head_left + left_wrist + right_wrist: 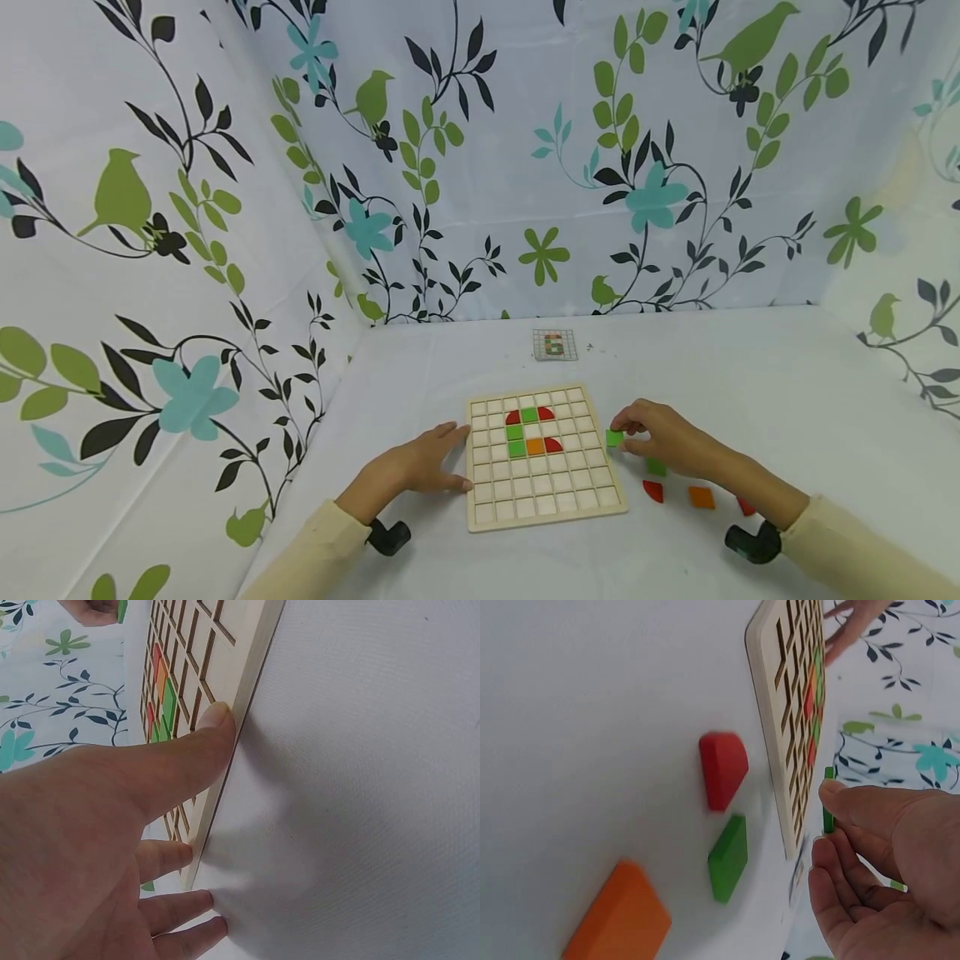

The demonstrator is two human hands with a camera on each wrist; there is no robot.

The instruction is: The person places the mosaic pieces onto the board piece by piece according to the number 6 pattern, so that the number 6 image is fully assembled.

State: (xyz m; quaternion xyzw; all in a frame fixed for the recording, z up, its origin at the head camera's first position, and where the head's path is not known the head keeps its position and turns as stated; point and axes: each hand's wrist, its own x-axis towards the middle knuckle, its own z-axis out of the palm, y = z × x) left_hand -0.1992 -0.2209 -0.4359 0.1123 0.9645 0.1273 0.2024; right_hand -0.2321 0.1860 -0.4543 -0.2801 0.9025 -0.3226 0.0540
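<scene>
A wooden grid board lies on the white table. Several tiles sit in its cells: green squares, an orange square and red rounded pieces. My left hand touches the board's left edge, thumb near the lower part and fingers higher up, as the left wrist view also shows. Just off the board's right edge, my right hand pinches a green square tile between thumb and fingertips. In the right wrist view this tile is seen edge-on, held above the table.
Loose pieces lie right of the board, under and near the right forearm: a green tile, a red rounded piece, an orange tile and a partly hidden red piece. Behind the board lies a small pattern card. Patterned cloth hangs around the table.
</scene>
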